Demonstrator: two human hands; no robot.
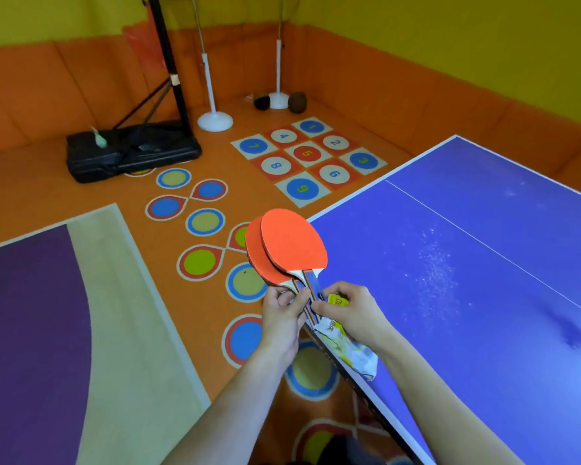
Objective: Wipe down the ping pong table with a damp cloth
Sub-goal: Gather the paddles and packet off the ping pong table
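Left hand [280,313] grips two orange-faced wooden paddles [287,250] by handles; right hand [346,310] pinches handles, clutching crumpled white-yellow wrapper [349,352] over blue table [467,263] edge.

Blue table [467,297] with white lines, orange-faced paddles [292,243], orange floor [31,182]

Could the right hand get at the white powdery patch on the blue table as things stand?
Probably yes for the path: nothing lies between the right hand and the powdery patch on the table. But that hand pinches the paddle handles and holds a crumpled wrapper, so it isn't free to wipe.
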